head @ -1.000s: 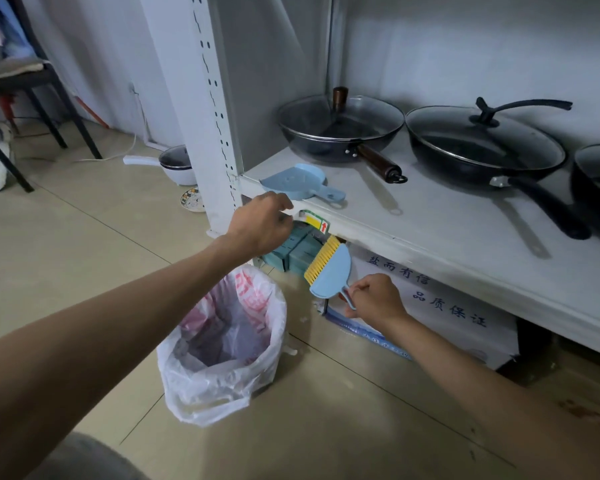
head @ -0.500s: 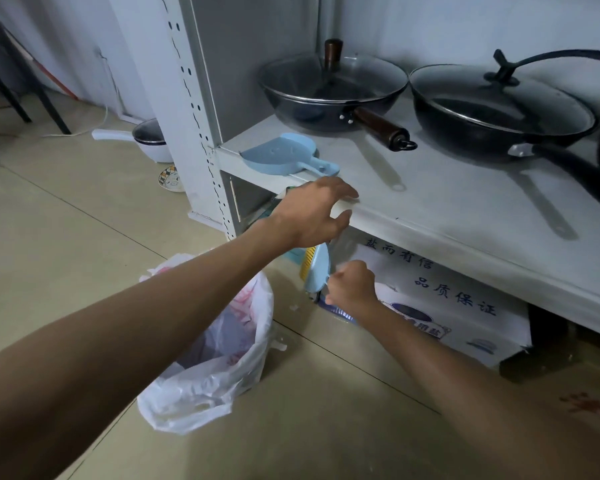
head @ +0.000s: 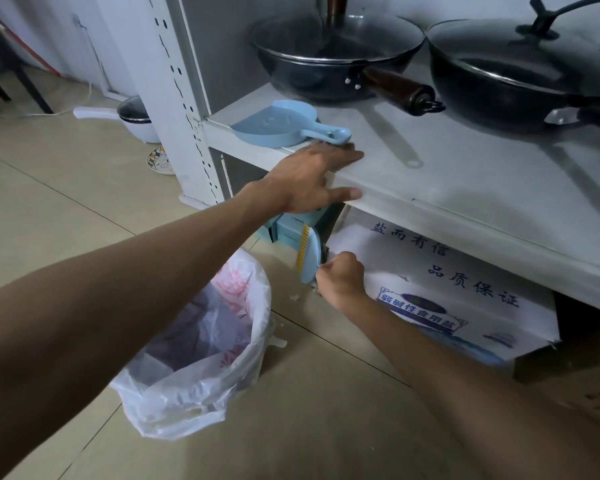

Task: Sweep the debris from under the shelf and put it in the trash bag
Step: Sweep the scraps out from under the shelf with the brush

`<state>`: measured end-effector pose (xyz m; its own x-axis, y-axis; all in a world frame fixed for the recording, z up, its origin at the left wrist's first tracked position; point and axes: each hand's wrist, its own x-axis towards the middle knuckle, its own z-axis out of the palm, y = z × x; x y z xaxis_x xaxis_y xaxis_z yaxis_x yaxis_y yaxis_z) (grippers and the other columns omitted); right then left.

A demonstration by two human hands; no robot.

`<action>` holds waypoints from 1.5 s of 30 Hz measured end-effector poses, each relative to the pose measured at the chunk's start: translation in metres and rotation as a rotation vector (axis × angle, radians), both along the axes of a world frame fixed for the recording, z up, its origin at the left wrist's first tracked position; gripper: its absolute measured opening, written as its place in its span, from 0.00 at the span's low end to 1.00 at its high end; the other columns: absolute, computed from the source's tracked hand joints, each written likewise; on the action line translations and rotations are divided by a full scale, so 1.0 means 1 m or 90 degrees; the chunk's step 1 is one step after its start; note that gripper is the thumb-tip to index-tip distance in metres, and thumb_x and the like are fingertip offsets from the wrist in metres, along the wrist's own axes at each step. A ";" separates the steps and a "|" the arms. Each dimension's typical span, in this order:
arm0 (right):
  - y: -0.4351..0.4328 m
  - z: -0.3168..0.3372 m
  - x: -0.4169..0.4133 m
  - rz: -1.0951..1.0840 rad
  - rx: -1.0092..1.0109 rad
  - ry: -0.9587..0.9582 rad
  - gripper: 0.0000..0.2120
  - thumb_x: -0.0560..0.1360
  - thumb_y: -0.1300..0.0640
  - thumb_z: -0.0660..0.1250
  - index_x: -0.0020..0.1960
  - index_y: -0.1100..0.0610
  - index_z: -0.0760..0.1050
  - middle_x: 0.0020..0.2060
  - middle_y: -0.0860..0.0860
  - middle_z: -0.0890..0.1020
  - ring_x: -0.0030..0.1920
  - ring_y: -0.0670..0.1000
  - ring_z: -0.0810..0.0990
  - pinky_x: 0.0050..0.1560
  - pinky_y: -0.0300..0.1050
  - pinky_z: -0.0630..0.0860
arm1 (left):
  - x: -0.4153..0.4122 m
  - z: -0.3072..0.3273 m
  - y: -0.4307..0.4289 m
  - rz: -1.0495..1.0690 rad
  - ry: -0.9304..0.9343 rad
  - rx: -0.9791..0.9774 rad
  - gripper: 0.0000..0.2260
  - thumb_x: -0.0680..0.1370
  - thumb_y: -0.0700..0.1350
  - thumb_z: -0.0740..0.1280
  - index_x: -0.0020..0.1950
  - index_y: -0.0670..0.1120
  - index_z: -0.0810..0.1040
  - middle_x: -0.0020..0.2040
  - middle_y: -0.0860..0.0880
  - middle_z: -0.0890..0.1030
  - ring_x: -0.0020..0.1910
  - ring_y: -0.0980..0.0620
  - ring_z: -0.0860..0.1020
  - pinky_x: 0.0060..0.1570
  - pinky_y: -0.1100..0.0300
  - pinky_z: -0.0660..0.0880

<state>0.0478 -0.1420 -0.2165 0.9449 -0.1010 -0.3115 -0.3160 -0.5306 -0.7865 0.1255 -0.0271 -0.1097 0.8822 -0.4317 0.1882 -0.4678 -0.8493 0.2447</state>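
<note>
My right hand [head: 340,280] grips the handle of a small blue brush [head: 310,258] with yellow bristles, held upright just under the white shelf [head: 447,188]. My left hand [head: 314,180] rests on the shelf's front edge, fingers spread on top and thumb along the edge, touching the handle of the blue dustpan [head: 278,124] lying there. A white trash bag [head: 201,344] stands open on the floor below my left arm. Small white scraps [head: 293,296] lie on the floor beside the brush.
Two lidded dark woks [head: 336,53] [head: 527,67] sit on the shelf. Under it are a white printed carton [head: 444,292] and teal boxes [head: 291,226]. A white pot [head: 136,121] and a small plate [head: 160,161] lie on the floor left of the shelf post [head: 177,98].
My left hand slid right along the shelf edge to the dustpan's handle. My right hand turned the brush upright and lowered it closer to the carton.
</note>
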 end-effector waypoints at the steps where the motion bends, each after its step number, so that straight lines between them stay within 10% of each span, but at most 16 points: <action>1: 0.002 -0.002 0.001 0.001 -0.005 -0.004 0.09 0.69 0.64 0.64 0.47 0.67 0.78 0.45 0.64 0.83 0.46 0.63 0.83 0.43 0.54 0.83 | 0.003 -0.001 0.001 -0.007 0.003 0.003 0.33 0.76 0.68 0.61 0.78 0.57 0.61 0.78 0.53 0.63 0.77 0.50 0.61 0.74 0.50 0.60; 11: 0.011 -0.026 0.005 0.093 -0.090 -0.050 0.14 0.74 0.67 0.67 0.59 0.68 0.73 0.58 0.62 0.79 0.58 0.57 0.80 0.38 0.25 0.71 | 0.018 -0.020 0.004 -0.005 -0.084 0.033 0.33 0.76 0.71 0.55 0.78 0.60 0.60 0.78 0.52 0.63 0.77 0.49 0.61 0.74 0.50 0.57; 15: 0.011 -0.046 0.009 0.118 -0.142 -0.069 0.20 0.71 0.66 0.70 0.61 0.68 0.70 0.59 0.62 0.77 0.61 0.59 0.76 0.55 0.44 0.76 | 0.022 -0.025 0.005 -0.006 -0.107 0.031 0.33 0.76 0.71 0.54 0.78 0.60 0.61 0.77 0.53 0.65 0.76 0.49 0.62 0.74 0.50 0.59; 22: 0.007 -0.077 0.011 0.092 -0.180 -0.041 0.10 0.76 0.59 0.65 0.54 0.64 0.74 0.55 0.62 0.78 0.50 0.63 0.81 0.46 0.57 0.82 | 0.020 -0.026 0.005 0.011 -0.117 0.035 0.32 0.76 0.71 0.54 0.78 0.61 0.59 0.77 0.56 0.65 0.76 0.51 0.62 0.74 0.52 0.58; 31: 0.010 -0.066 0.014 0.143 -0.188 -0.110 0.12 0.78 0.62 0.60 0.47 0.71 0.77 0.47 0.66 0.82 0.51 0.62 0.81 0.51 0.52 0.80 | 0.020 -0.028 0.004 0.012 -0.145 0.025 0.32 0.76 0.71 0.55 0.77 0.61 0.61 0.76 0.56 0.66 0.75 0.52 0.63 0.72 0.55 0.59; 37: 0.024 -0.077 0.016 0.213 -0.211 -0.101 0.12 0.80 0.55 0.59 0.58 0.61 0.74 0.50 0.54 0.79 0.48 0.49 0.77 0.46 0.41 0.71 | 0.020 -0.033 0.004 0.016 -0.177 0.020 0.32 0.75 0.72 0.54 0.77 0.61 0.63 0.74 0.58 0.68 0.73 0.53 0.66 0.70 0.56 0.63; 45: 0.044 -0.080 0.047 0.240 -0.344 -0.221 0.11 0.79 0.62 0.58 0.60 0.63 0.71 0.59 0.60 0.76 0.58 0.56 0.75 0.60 0.46 0.71 | 0.024 -0.039 0.003 0.027 -0.219 0.022 0.33 0.74 0.73 0.50 0.76 0.62 0.64 0.72 0.58 0.70 0.71 0.54 0.69 0.68 0.58 0.64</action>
<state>0.0950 -0.0976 -0.2966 0.9806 0.1956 0.0129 0.1839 -0.8951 -0.4063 0.1491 -0.0239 -0.1491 0.7871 -0.4073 0.4632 -0.4819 -0.8748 0.0497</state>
